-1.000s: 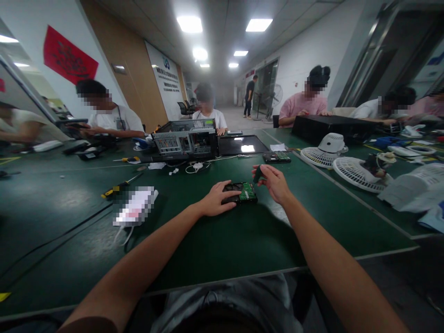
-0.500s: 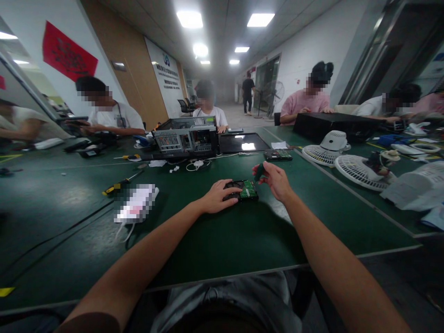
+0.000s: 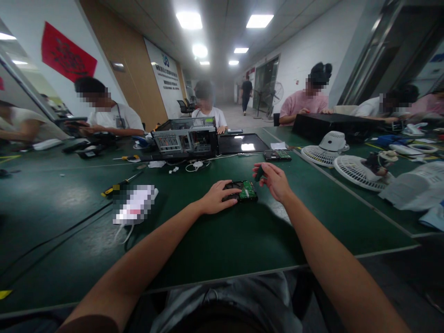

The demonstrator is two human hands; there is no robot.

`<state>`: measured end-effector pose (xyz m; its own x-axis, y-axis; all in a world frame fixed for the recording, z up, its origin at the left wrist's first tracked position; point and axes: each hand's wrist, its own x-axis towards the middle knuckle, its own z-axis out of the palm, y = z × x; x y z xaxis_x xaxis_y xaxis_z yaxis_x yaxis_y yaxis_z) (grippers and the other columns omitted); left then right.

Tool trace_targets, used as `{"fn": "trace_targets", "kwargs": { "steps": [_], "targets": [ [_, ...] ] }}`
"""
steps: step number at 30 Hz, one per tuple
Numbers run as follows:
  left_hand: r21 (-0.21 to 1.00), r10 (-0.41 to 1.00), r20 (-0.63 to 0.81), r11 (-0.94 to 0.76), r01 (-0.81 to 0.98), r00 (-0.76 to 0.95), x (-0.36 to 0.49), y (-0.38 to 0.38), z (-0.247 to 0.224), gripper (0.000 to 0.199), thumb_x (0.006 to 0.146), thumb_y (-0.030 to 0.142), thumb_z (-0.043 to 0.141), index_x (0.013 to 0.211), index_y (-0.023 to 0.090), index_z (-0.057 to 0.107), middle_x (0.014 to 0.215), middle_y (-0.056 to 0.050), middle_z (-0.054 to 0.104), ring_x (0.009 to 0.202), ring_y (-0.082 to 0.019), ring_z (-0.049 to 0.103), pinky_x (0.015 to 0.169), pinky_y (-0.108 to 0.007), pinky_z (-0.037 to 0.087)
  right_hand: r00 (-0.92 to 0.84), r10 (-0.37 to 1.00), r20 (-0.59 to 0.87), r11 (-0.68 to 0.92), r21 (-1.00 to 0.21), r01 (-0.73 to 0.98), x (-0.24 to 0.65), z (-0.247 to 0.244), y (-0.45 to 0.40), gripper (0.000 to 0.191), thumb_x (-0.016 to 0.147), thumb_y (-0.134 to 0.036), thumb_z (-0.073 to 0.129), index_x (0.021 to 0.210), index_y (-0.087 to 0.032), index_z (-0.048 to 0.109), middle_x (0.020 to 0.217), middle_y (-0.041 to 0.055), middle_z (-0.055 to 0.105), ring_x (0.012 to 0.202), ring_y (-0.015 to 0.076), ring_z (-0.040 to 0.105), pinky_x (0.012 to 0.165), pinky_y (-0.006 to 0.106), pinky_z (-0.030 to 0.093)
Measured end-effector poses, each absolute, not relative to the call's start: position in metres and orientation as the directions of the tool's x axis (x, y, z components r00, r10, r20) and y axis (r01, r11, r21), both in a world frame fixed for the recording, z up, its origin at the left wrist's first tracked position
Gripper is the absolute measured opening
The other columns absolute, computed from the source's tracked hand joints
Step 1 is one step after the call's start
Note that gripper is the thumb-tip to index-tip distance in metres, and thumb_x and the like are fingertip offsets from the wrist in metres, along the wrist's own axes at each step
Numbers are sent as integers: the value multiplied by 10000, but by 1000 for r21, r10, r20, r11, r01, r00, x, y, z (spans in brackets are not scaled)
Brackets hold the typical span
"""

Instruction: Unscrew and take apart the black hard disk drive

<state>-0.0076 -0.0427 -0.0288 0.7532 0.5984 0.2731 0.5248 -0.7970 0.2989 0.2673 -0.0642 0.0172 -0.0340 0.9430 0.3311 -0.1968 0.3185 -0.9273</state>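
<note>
While resting left fingers (image 3: 234,190) spread across the drive (image 3: 249,189), holds right fingers (image 3: 268,167) curled just to the right of it, too unclear to tell if pinching anything.

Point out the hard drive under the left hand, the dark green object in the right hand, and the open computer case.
Hard drive (image 3: 248,190): head view, on its green circuit board.
Dark green object (image 3: 259,174): head view, on its visible middle.
Open computer case (image 3: 183,141): head view, on its near metal side.
</note>
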Motion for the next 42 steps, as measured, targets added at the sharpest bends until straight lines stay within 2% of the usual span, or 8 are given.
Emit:
{"fn": "trace_targets", "kwargs": {
  "steps": [4,11,28,34,42],
  "targets": [
    [302,602,276,-794,527,749,-8,-43,-28,479,1007,539,549,1468,408,551,1633,-59,318,1452,-363,360,1205,-599,292,-44,945,324,305,-923,-234,267,16,-63,339,856,-546,733,1011,-246,762,1038,72,755,891,210,702,554,267,507],
    [314,610,263,-787,531,748,-8,-45,-26,487,1010,551,533,1478,417,538,1635,-58,316,1455,-375,353,1198,-620,297,-66,957,281,252,-925,-284,268,14,-60,434,914,-593,598,1021,-201,750,1061,113,771,922,249,728,591,310,544],
    [306,603,286,-794,526,745,-7,-41,-31,480,1003,541,558,1467,421,551,1631,-55,332,1464,-362,351,1203,-602,299,-26,939,344,337,-930,-145,271,15,-61,345,891,-543,667,1082,-272,762,1066,63,753,888,206,671,549,274,480],
    [296,599,263,-796,528,756,-8,-41,-31,495,1013,560,527,1491,430,517,1637,-58,299,1475,-363,327,1207,-605,283,-36,935,352,340,-923,-182,269,16,-62,295,869,-515,709,996,-255,762,1133,71,751,927,218,690,541,268,482],
    [299,603,260,-793,531,754,-8,-44,-27,489,1016,558,523,1484,416,528,1631,-57,304,1474,-354,323,1210,-591,284,-30,953,303,289,-931,-225,269,15,-61,360,852,-559,718,1015,-238,719,1032,81,777,901,236,732,551,276,505]
  ]
}}
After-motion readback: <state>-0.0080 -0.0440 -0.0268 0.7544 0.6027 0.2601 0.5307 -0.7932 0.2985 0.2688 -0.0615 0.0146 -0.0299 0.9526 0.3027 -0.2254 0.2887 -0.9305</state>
